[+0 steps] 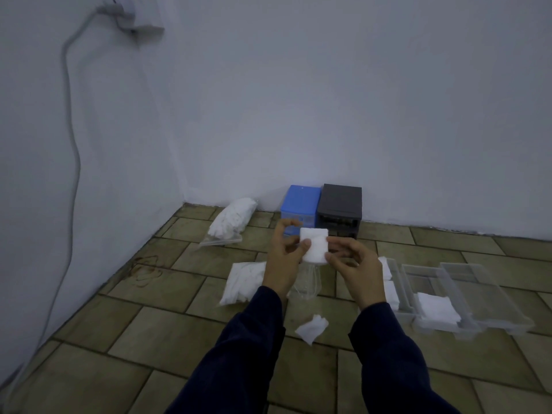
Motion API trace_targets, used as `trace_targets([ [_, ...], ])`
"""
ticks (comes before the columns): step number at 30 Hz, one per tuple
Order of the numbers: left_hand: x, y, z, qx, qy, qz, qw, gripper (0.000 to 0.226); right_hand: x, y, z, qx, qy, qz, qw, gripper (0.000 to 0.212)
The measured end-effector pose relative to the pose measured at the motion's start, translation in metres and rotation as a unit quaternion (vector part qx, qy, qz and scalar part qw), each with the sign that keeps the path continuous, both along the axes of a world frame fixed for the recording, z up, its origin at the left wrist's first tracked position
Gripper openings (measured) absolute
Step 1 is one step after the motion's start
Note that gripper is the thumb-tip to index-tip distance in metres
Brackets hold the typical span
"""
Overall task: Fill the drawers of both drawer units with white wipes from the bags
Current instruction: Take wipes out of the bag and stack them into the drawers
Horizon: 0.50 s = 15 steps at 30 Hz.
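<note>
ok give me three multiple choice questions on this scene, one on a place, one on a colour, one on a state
1. Where do the two drawer units stand?
A. against the wall
B. on a chair
C. beside the person's knees

2. What colours are the units?
A. red and white
B. blue and black
C. green and yellow

3. What are the hands doing?
A. both lie flat on the floor
B. both hold one stack of wipes
C. one pulls a drawer open

Key:
1 A: the blue unit and the black unit sit side by side at the foot of the wall.
2 B: one is blue, the other black.
3 B: the left hand and the right hand pinch the wipes from either side, above the floor.
</note>
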<state>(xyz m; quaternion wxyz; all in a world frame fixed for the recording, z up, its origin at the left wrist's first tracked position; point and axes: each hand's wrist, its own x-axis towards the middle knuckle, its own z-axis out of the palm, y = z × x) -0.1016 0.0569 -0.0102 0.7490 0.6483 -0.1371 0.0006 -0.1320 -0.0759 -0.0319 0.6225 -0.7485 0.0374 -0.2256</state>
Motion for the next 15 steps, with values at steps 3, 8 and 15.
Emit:
trace_targets([
  [3, 0.004, 0.004, -0.003, 0.026, -0.005, 0.019, 0.999, 0.026, 0.001, -0.001, -0.005, -0.017, 0.047, 0.001, 0.999, 0.019],
  [8, 0.009, 0.009, -0.012, 0.085, -0.009, 0.044, 0.995, 0.044, -0.001, -0.003, -0.024, -0.15, 0.258, 0.102, 0.949, 0.019],
  [15, 0.0, 0.007, -0.006, 0.063, 0.015, 0.019, 0.998, 0.032, -0.001, -0.001, -0.051, -0.235, 0.381, 0.178, 0.877, 0.038],
])
